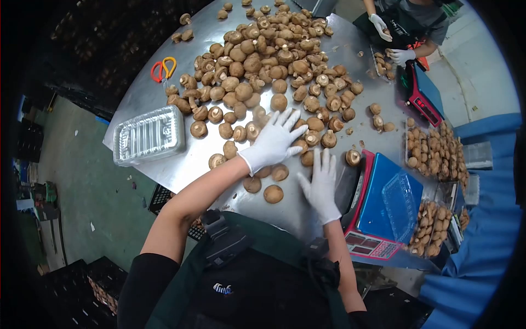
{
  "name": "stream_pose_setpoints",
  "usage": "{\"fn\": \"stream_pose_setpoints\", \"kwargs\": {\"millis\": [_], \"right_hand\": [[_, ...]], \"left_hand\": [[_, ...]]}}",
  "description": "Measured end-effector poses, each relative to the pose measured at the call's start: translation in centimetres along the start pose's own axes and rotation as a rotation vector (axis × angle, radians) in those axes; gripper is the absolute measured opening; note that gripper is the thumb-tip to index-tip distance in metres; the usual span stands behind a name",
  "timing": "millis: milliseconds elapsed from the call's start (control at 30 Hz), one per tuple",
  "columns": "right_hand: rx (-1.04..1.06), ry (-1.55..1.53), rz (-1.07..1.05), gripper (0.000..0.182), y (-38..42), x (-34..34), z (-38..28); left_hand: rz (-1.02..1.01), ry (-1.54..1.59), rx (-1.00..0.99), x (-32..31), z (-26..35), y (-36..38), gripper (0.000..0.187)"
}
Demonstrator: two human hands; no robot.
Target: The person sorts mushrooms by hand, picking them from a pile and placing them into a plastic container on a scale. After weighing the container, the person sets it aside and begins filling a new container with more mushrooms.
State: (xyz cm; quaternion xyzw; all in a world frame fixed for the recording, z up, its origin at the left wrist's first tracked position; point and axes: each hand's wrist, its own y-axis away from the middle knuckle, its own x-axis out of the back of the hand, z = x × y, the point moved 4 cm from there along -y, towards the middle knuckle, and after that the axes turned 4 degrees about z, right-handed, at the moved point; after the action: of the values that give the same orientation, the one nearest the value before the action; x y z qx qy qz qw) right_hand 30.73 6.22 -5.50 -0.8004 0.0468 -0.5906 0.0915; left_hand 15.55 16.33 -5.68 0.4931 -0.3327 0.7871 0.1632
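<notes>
- The left hand, in a white glove, lies fingers spread over the near edge of the mushroom pile; its grip is open and closed on nothing, though whether the fingertips press a mushroom beneath I cannot tell.
- The right hand, also gloved white, rests flat with fingers straight on the bare tabletop, just on the scale side of the pile; its grip is open too and empty.
- A few loose mushrooms lie between the two hands, nearer the person than the pile.
- A red and blue scale stands right of the pile, beside the right hand, with a clear tray on its top.
- An empty clear tray sits left of the pile.
- Orange and yellow scissors lie at the pile's left edge.
- Filled packs of mushrooms are lined up beyond the scale.
- Across the pile, another person's gloved hands work at a second scale.
</notes>
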Motion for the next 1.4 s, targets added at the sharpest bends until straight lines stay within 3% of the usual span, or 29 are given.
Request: {"fn": "stream_pose_setpoints", "kwargs": {"millis": [67, 200, 300, 367, 400, 467, 567, 633, 700, 767, 900, 967, 1033, 1100, 1233, 1300, 1400], "right_hand": [[0.041, 0.004, -0.141, 0.083, 1.3, 0.1, -1.0], [0.089, 0.010, -0.181, 0.074, 3.1, 1.3, -1.0], [0.084, -0.143, -0.067, 0.064, 1.0, 1.4, 0.7], [-0.023, -0.250, 0.171, 0.054, -2.8, 3.2, 0.9], [-0.024, -0.253, 0.178, 0.054, -5.0, 3.0, 0.9], [-0.066, -0.195, 0.285, 0.050, -8.7, 2.7, 1.0], [-0.003, 0.008, 0.155, 0.050, -11.6, -1.6, 2.5], [0.105, -0.054, 0.120, 0.045, -10.8, -1.9, 2.2], [0.053, -0.081, 0.127, 0.034, -11.4, -0.3, 1.8], [0.066, -0.189, 0.292, 0.024, -12.9, 0.0, 2.2], [0.211, -0.339, 0.378, 0.030, -20.8, 1.0, -2.1], [0.316, -0.390, 0.421, 0.037, -25.7, 1.0, -5.2], [0.328, -0.488, 0.334, 0.041, -30.9, 0.1, -8.3], [0.410, -0.444, 0.265, 0.047, -35.6, -1.7, -11.3], [0.505, -0.256, 0.088, 0.052, -41.5, -6.1, -14.5], [0.452, -0.097, -0.258, 0.050, -40.9, -8.4, -13.7], [0.426, -0.080, -0.231, 0.050, -37.7, -7.6, -11.9]], "left_hand": [[-0.107, -0.031, -0.029, -0.6, 0.4, 0.2, 0.065], [-0.227, 0.002, -0.092, 0.5, 1.1, 2.3, 0.074], [-0.262, 0.020, -0.137, 1.3, 0.6, 0.9, 0.067], [-0.171, 0.145, -0.119, 2.1, -0.5, -1.3, 0.061], [-0.041, 0.122, -0.087, 2.7, -0.7, -2.2, 0.056], [-0.098, 0.010, 0.002, 1.1, -1.9, -3.1, 0.058], [-0.192, 0.004, -0.038, -0.5, -2.5, -2.6, 0.060], [-0.290, 0.153, -0.030, -0.3, -2.1, -1.7, 0.061], [-0.219, 0.203, -0.108, 1.5, -2.6, -1.4, 0.060], [-0.043, 0.352, 0.020, 4.4, -5.1, -2.8, 0.047], [0.561, 0.046, 0.240, 8.6, -15.5, -6.7, 0.046], [0.569, -0.070, 0.448, 10.2, -19.8, -8.7, 0.048], [0.493, -0.122, 0.557, 9.7, -22.9, -9.8, 0.051], [0.220, -0.060, 0.774, 7.6, -25.1, -9.9, 0.053], [0.037, 0.068, 0.667, 6.2, -23.9, -9.6, 0.053], [-0.099, 0.063, 0.570, 6.0, -22.2, -8.9, 0.054], [0.118, -0.076, 0.408, 5.2, -18.7, -7.7, 0.056]]}}
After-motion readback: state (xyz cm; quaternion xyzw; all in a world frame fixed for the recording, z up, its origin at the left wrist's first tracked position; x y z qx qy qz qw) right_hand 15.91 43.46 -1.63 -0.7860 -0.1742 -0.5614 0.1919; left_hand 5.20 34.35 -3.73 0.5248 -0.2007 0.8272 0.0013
